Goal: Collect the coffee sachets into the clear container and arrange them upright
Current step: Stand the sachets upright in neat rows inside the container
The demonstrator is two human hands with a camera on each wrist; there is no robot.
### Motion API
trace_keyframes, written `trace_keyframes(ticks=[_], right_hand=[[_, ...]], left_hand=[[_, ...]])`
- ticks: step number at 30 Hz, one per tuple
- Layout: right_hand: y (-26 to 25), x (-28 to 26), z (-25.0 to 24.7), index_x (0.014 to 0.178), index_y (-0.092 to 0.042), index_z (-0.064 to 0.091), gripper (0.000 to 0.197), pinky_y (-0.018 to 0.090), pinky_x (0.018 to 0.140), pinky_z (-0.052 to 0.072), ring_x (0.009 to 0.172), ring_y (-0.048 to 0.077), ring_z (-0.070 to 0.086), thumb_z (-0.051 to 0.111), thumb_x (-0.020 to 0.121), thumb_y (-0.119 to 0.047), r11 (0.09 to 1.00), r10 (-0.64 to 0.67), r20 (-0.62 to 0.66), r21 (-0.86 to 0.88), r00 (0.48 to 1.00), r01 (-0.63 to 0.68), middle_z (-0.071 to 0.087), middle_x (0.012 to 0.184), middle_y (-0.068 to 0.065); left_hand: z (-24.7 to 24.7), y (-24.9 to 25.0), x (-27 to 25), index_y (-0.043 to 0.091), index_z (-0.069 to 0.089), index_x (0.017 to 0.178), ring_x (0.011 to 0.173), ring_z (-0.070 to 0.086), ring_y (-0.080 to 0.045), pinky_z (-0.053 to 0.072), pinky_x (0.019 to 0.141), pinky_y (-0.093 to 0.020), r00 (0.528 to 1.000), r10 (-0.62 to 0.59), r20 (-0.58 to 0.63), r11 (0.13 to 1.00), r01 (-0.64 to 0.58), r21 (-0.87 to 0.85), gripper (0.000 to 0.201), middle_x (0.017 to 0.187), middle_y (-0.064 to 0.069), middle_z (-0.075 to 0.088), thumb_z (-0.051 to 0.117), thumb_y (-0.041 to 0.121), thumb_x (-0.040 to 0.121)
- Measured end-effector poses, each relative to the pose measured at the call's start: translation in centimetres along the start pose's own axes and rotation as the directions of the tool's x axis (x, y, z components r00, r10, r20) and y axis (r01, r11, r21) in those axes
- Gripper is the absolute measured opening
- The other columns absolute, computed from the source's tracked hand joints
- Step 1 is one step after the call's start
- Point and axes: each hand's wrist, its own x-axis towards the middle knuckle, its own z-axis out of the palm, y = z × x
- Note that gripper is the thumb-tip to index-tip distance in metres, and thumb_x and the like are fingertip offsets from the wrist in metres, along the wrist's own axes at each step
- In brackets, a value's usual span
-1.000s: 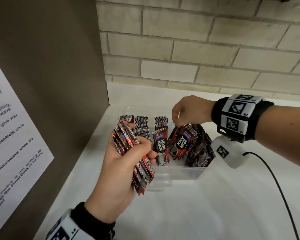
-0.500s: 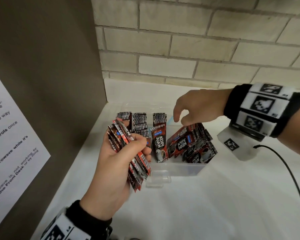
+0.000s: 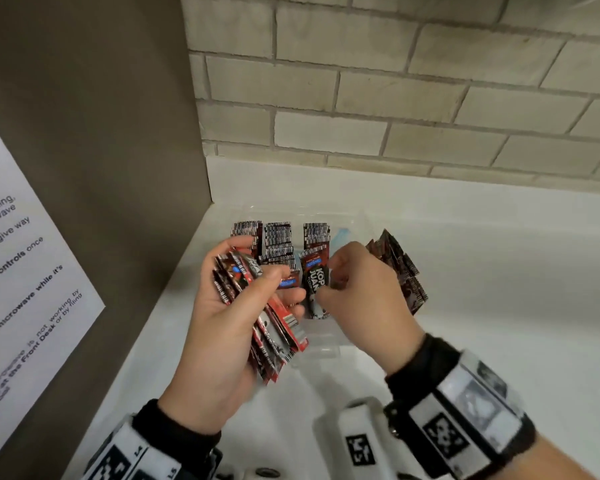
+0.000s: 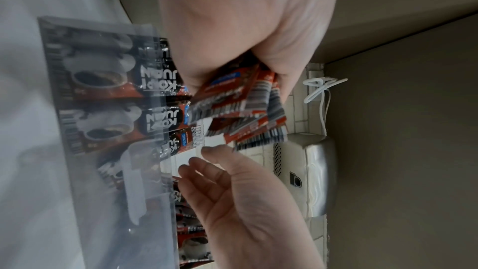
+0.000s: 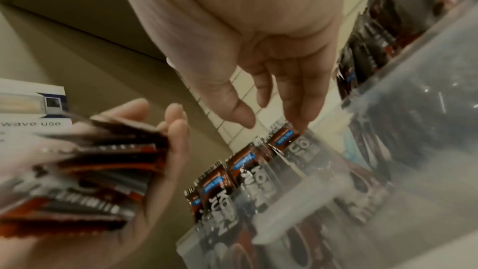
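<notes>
The left hand (image 3: 222, 306) grips a fanned sachet stack (image 3: 267, 327). The right hand (image 3: 361, 292), fingers loosely curled and holding nothing, has drawn back from the clear container (image 3: 357, 220) toward the stack.

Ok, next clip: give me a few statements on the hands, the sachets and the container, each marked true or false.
1. The left hand grips a fanned bundle of sachets. True.
2. The clear container holds no sachets yet. False: several upright sachets already stand in it, in rows at its left side.
3. The right hand holds a bundle of sachets of its own. False: in the right wrist view its fingers hang loosely and grip nothing.
4. A printed notice hangs on the panel to the left. True.
5. The container sits on a dark wooden table. False: it sits on a white counter below a brick wall.
</notes>
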Motion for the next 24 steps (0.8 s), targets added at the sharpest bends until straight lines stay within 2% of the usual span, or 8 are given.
trace_keyframes(ticks=[3,6,11,15,17,19,22,24], right_hand=[[-1.2,-0.9,0.0,0.094,-0.014,0.056,0.017,0.015,0.058,0.044,0.066,0.010,0.059,0.064,0.080,-0.008,0.907,0.003,-0.083,0.419,0.997,0.032,0.064,0.083,-0.002],[-2.2,-2.4,-1.1,0.099,-0.006,0.049,0.036,0.025,0.058,0.047,0.066,0.010,0.058,0.074,0.075,-0.016,0.641,-0.064,0.176,0.761,0.982,-0.094,0.062,0.083,0.006],[-1.9,-3.3,-0.5,0.083,-0.015,0.034,0.067,0.040,0.067,0.048,0.072,0.014,0.050,0.089,0.044,-0.015,0.803,-0.107,0.338,0.584,0.935,-0.119,0.052,0.080,0.009],[-1.5,-3.0,-0.4,0.081,-0.007,0.034,0.057,0.045,0.059,0.047,0.061,0.027,0.055,0.084,0.054,0.003,0.729,-0.166,0.364,0.671,0.917,-0.135,0.055,0.075,0.019],[-1.3,-2.8,-0.5,0.091,0.002,0.043,0.052,0.046,0.057,0.050,0.062,0.033,0.058,0.083,0.058,-0.001,0.748,-0.183,0.317,0.659,0.931,-0.078,0.058,0.081,0.028],[-1.1,-2.5,-0.3,0.100,-0.011,0.055,0.051,0.044,0.060,0.054,0.070,0.029,0.063,0.084,0.058,-0.008,0.777,-0.204,0.252,0.629,0.946,0.000,0.062,0.090,0.020],[-0.9,-2.2,-0.7,0.086,-0.040,0.058,0.046,0.041,0.068,0.054,0.076,0.019,0.066,0.087,0.057,-0.017,0.777,-0.254,0.256,0.628,0.933,0.040,0.067,0.087,-0.001],[-0.7,-1.7,-1.5,0.080,-0.025,0.055,0.038,0.036,0.063,0.049,0.068,0.013,0.059,0.086,0.059,-0.026,0.792,-0.255,0.260,0.609,0.931,0.047,0.066,0.078,-0.006]], left_hand=[[-0.1,0.1,0.3,0.019,0.057,0.109,0.070,0.068,-0.021,0.058,0.059,-0.034,0.998,-0.041,0.050,0.999,0.042,-0.025,0.041,0.089,-0.014,0.070,0.065,0.014,0.069],[0.1,-0.3,0.8,0.023,0.058,0.113,0.070,0.068,-0.021,0.059,0.062,-0.038,0.998,-0.032,0.048,0.996,0.036,-0.082,0.047,0.090,-0.012,0.071,0.067,0.015,0.068],[0.4,-0.7,1.3,0.019,0.057,0.105,0.091,0.071,-0.026,0.059,0.079,-0.036,1.000,0.030,-0.008,0.995,-0.031,-0.092,0.039,0.096,-0.013,0.072,0.074,0.017,0.070],[0.5,-0.7,1.5,0.024,0.059,0.112,0.096,0.070,-0.029,0.058,0.079,-0.037,0.997,-0.004,0.083,0.997,0.011,-0.077,0.060,0.104,-0.020,0.069,0.087,0.041,0.062],[0.4,-0.7,1.6,0.033,0.055,0.121,0.093,0.069,-0.030,0.058,0.076,-0.041,0.986,-0.069,0.151,0.996,0.078,-0.050,0.064,0.108,-0.021,0.068,0.086,0.028,0.065],[0.3,-1.1,1.6,0.038,0.052,0.128,0.104,0.067,-0.033,0.057,0.084,-0.045,0.985,-0.086,0.148,0.996,0.091,-0.023,0.067,0.114,-0.018,0.067,0.076,0.012,0.071],[0.8,-1.4,2.2,0.031,0.055,0.128,0.097,0.069,-0.031,0.058,0.080,-0.045,0.987,-0.117,0.107,0.989,0.125,-0.076,0.058,0.112,-0.017,0.069,0.071,0.008,0.077],[1.1,-1.4,2.9,0.020,0.052,0.133,0.092,0.069,-0.031,0.056,0.080,-0.048,0.983,-0.144,0.111,0.982,0.155,-0.104,0.057,0.108,-0.020,0.070,0.063,0.014,0.078]])
